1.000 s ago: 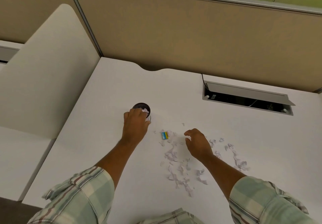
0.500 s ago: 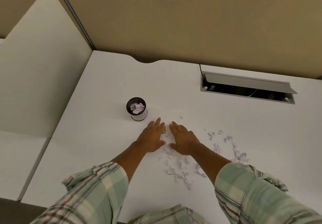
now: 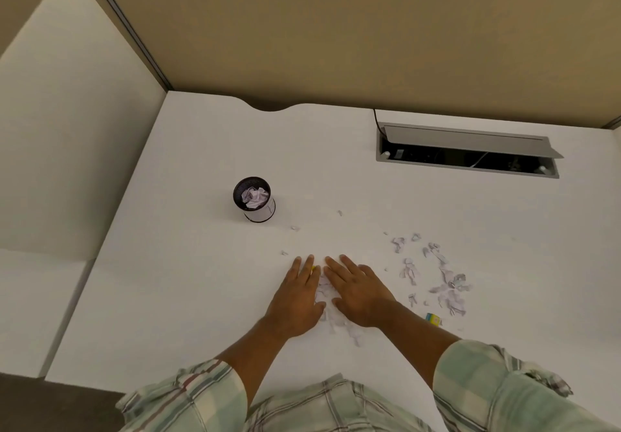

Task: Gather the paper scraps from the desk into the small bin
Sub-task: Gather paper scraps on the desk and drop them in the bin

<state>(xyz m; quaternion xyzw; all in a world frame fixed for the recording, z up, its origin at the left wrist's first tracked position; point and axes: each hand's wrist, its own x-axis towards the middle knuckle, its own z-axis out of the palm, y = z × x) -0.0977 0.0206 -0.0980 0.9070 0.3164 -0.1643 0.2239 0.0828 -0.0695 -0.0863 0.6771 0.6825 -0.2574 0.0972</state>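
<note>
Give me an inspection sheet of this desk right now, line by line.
Surface: white desk, mostly bare.
Job's things: small bin upright, crumpled paper inside; paper scraps scattered right of the hands, more between the hands.
Clutter: small blue and yellow piece beside the right forearm.
Grippers: left hand and right hand flat, palms down, side by side.
Cables: dark cable entering the open cable tray.
Surroundings: tan partition wall.

We see a white counter (image 3: 188,297). A small black mesh bin (image 3: 254,199) stands toward its left edge; paper scraps (image 3: 447,288) lie scattered toward the near edge, and a cable hatch (image 3: 470,149) sits at the far edge.
</note>
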